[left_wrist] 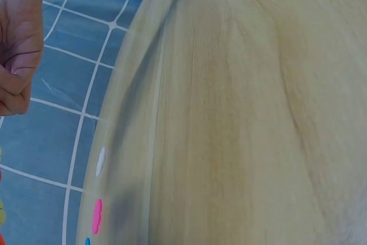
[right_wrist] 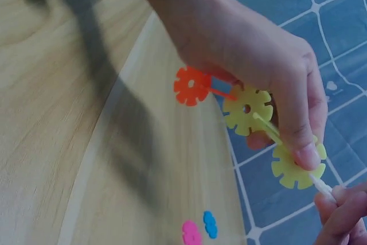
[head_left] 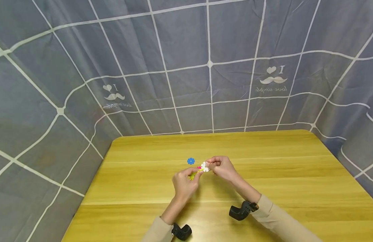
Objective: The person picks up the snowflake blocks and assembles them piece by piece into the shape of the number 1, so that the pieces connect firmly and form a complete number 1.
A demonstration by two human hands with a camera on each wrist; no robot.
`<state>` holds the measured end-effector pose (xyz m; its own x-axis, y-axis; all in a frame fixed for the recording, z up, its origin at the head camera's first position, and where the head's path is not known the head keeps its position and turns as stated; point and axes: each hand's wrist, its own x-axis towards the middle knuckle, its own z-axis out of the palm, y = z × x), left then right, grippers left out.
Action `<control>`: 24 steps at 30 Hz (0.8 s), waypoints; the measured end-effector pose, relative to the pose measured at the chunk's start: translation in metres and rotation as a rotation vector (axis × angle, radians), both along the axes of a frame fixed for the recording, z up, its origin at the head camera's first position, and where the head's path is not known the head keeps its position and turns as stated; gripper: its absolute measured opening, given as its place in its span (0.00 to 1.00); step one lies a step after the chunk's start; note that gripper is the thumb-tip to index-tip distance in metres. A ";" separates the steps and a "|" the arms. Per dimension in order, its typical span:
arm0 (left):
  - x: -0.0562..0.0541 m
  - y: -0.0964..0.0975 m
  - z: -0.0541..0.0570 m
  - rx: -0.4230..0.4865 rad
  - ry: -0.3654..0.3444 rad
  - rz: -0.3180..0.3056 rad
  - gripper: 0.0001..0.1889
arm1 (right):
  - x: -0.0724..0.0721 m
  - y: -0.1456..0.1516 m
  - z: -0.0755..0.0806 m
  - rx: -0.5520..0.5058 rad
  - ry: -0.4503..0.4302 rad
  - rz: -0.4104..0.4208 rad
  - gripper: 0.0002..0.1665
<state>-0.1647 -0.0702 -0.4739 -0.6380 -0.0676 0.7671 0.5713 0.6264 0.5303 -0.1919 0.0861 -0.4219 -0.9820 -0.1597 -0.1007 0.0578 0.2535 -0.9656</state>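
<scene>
Chain of notched discs, held above the worktop (head_left: 265,168): three yellow discs (right_wrist: 298,171), two orange discs (right_wrist: 183,93), one of each colour seen edge-on. Left hand (head_left: 184,183) pinches the end yellow disc; right hand (head_left: 225,169) pinches one white disc (head_left: 204,168) at its edge. Lying loose: one blue disc (head_left: 188,161), one pink disc (right_wrist: 191,233), another white disc (left_wrist: 101,162). Worktop wood-grained; behind, grey curtain (head_left: 186,37), white grid, two moustache prints (head_left: 273,80).

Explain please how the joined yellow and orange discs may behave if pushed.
The joined discs stick out from the left hand without visible sagging, so they are probably stiff. They look thin, so likely light. Slots seem to join them, so they might separate.
</scene>
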 end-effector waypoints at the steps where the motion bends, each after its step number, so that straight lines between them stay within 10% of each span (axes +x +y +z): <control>1: 0.000 0.000 0.000 0.000 0.003 0.007 0.05 | 0.000 0.000 -0.001 -0.001 -0.004 0.001 0.08; 24: -0.010 0.004 0.006 -0.046 0.050 0.010 0.05 | -0.004 0.004 0.000 -0.058 -0.023 -0.022 0.10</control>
<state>-0.1744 -0.0665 -0.4680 -0.5980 -0.0378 0.8006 0.5903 0.6550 0.4718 -0.1961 0.0901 -0.4219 -0.9830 -0.1438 -0.1145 0.0852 0.1956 -0.9770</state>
